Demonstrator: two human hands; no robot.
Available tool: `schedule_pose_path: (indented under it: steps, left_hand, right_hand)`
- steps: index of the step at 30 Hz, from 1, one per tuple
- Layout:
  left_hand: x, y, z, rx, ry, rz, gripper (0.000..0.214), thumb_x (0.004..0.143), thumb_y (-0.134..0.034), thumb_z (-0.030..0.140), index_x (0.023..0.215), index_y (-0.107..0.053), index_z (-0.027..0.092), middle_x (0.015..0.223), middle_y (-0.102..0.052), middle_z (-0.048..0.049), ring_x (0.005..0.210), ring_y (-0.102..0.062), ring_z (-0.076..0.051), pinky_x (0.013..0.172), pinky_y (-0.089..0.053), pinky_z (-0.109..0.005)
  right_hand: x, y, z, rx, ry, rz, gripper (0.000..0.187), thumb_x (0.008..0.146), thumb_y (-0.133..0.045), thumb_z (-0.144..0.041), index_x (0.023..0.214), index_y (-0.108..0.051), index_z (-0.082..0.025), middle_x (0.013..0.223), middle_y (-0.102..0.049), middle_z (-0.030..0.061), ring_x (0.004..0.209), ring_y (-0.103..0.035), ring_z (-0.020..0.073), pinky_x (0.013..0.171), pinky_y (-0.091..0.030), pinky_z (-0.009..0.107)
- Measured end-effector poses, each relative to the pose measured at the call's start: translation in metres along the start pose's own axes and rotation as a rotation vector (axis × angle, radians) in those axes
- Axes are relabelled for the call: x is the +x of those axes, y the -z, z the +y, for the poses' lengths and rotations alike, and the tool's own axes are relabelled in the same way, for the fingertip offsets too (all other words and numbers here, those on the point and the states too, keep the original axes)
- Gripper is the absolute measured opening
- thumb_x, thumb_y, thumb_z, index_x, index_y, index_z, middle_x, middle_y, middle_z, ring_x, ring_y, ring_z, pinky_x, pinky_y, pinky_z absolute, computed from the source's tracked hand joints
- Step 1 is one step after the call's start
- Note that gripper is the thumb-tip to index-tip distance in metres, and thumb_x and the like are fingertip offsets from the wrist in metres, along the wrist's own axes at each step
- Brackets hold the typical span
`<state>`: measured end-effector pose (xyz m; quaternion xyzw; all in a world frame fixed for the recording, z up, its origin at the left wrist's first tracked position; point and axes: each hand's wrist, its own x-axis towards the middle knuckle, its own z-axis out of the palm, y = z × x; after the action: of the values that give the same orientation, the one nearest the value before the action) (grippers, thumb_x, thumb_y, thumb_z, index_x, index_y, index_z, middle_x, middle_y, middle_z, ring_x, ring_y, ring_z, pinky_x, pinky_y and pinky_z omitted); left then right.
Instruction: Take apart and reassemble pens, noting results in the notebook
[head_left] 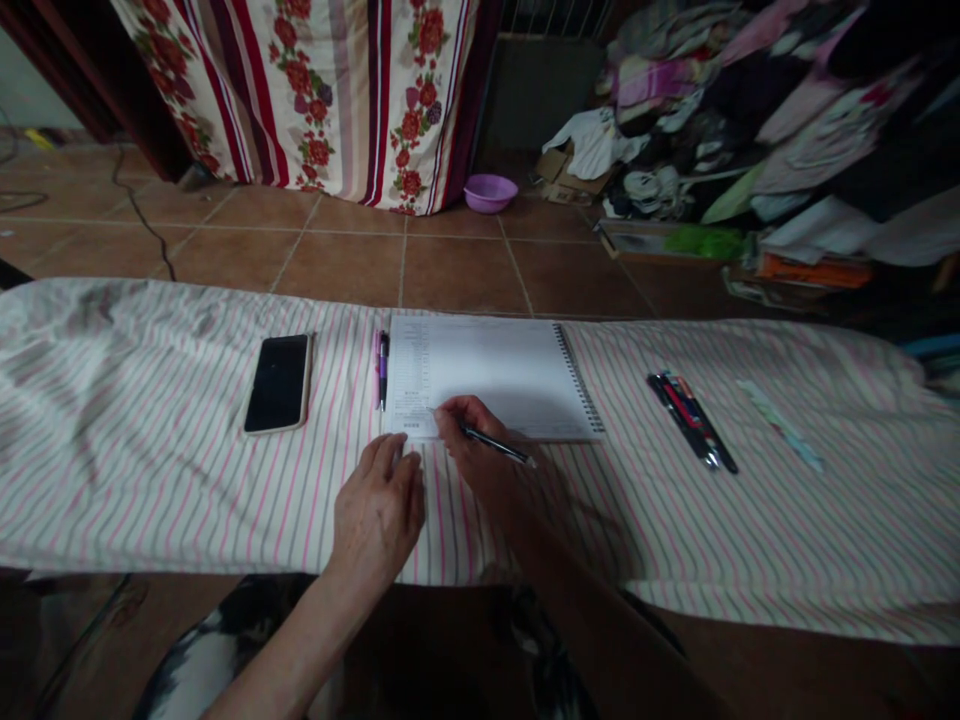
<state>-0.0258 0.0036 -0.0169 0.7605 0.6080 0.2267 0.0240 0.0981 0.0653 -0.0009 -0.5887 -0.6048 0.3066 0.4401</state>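
Observation:
A spiral-bound notebook [495, 370] lies on the striped cloth, its coil along the right side and small print down its left part. My right hand [472, 440] grips a black pen [499, 443] over the page's lower left, with the fingers near the printed column. Just below the notebook's bottom left corner rests my left hand [381, 500], palm down with nothing in it, fingertips at the paper's edge. Beside the notebook's left edge lie a dark purple pen [383, 372] and a pink pen [376, 370].
A phone [279, 384] with a dark screen lies at left on the cloth [150, 480]. Several pens [691, 420] sit at right, near a pale slim stick-like item [780, 424]. Beyond are a purple basin [490, 193], a floral curtain [337, 100] and piled clothes [810, 130].

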Motion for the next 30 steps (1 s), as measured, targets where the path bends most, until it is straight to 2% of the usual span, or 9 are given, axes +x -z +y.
schedule_pose_path:
  steps: [4,8,11,14,20,26,30]
  left_hand:
    - [0.004,0.000,-0.001,-0.011,0.021,0.008,0.019,0.083,-0.045,0.016,0.097,-0.059,0.016,0.112,-0.058,-0.0106,0.106,-0.051,-0.024,0.088,-0.049,-0.037]
    - [0.009,0.000,-0.006,-0.025,0.035,0.067,0.019,0.083,-0.046,0.017,0.098,-0.059,0.016,0.110,-0.059,-0.0104,0.107,-0.050,-0.024,0.088,-0.048,-0.038]
    - [0.011,-0.001,-0.011,-0.029,0.042,0.093,0.022,0.084,-0.045,0.016,0.101,-0.058,0.014,0.110,-0.059,-0.0118,0.107,-0.051,-0.025,0.089,-0.048,-0.040]
    - [0.010,-0.003,-0.014,-0.058,0.043,0.097,0.023,0.085,-0.044,0.015,0.102,-0.059,0.014,0.108,-0.060,-0.0122,0.100,-0.056,-0.023,0.086,-0.051,-0.040]
    - [0.006,-0.004,-0.012,-0.046,-0.009,0.073,0.021,0.083,-0.047,0.012,0.098,-0.062,0.011,0.109,-0.062,-0.0143,0.105,-0.054,-0.025,0.090,-0.050,-0.041]
    - [0.003,-0.001,-0.012,-0.061,-0.045,0.085,0.020,0.082,-0.048,0.011,0.096,-0.062,0.008,0.104,-0.064,-0.0152,0.102,-0.055,-0.024,0.088,-0.051,-0.040]
    - [0.001,-0.001,-0.013,-0.054,-0.044,0.089,0.023,0.083,-0.047,0.011,0.102,-0.059,0.011,0.107,-0.062,-0.0140,0.103,-0.054,-0.024,0.088,-0.051,-0.040]
  right_hand:
    - [-0.002,0.002,0.002,0.037,-0.077,-0.016,0.018,0.077,-0.051,-0.039,0.073,-0.055,-0.022,0.064,-0.059,-0.0020,0.057,-0.054,0.0126,0.055,-0.044,0.022]
    - [-0.002,0.007,0.007,0.138,-0.165,-0.040,0.022,0.080,-0.047,-0.042,0.079,-0.055,-0.022,0.061,-0.056,-0.0027,0.053,-0.052,0.0119,0.049,-0.041,0.021]
    - [-0.002,0.013,0.008,0.127,-0.189,-0.032,0.022,0.081,-0.047,-0.042,0.079,-0.055,-0.022,0.056,-0.053,-0.0043,0.049,-0.051,0.0107,0.046,-0.039,0.020]
    - [-0.002,0.017,0.006,0.121,-0.191,-0.030,0.022,0.082,-0.046,-0.042,0.079,-0.055,-0.022,0.054,-0.052,-0.0045,0.049,-0.051,0.0109,0.044,-0.038,0.020]
    - [-0.005,0.020,0.008,0.070,-0.169,-0.060,0.018,0.081,-0.048,-0.038,0.075,-0.055,-0.023,0.054,-0.053,-0.0049,0.047,-0.049,0.0104,0.046,-0.039,0.020]
    - [-0.007,0.026,0.007,0.001,-0.189,-0.079,0.019,0.081,-0.049,-0.038,0.077,-0.057,-0.021,0.055,-0.056,-0.0038,0.050,-0.052,0.0110,0.050,-0.040,0.021]
    - [-0.013,0.020,0.007,0.053,-0.107,-0.059,0.017,0.080,-0.050,-0.036,0.075,-0.056,-0.021,0.064,-0.061,-0.0008,0.059,-0.057,0.0127,0.056,-0.044,0.022]
